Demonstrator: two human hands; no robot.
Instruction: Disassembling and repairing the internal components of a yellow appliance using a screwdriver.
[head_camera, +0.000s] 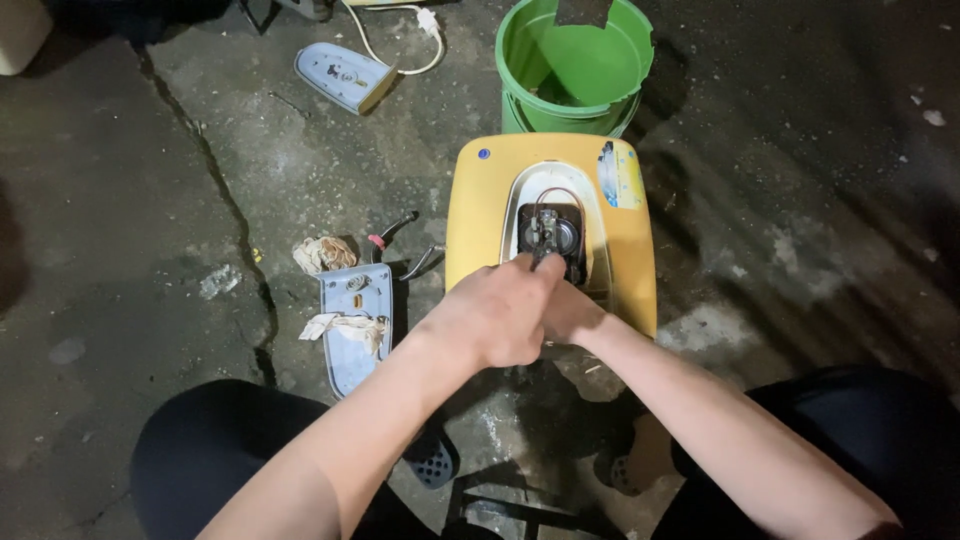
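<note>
1. Nearest the camera, dark-clad knees frame the view on either side of a cracked concrete floor (150, 200); the person seems to sit or crouch over the work, with sandalled feet partly hidden under the forearms.
2. The left hand (495, 315) is curled closed, its fingertips reaching into the opening of the yellow appliance housing (480, 220). What it pinches is hidden; I cannot tell if it holds a tool.
3. The right hand (570, 312) lies mostly behind the left one, so its grip cannot be made out.
4. The housing lies flat between the knees, its opening upward, which exposes a dark internal fitting with wires (552, 232).
5. Left of it lie a pale blue cover panel (357, 330) with crumpled rags, and what look like pliers (400, 245), close to hand.
6. Farther off stand a green bucket (575, 70), its contents unclear, and a second pale cover (342, 75) beside a white cord (415, 45).
</note>
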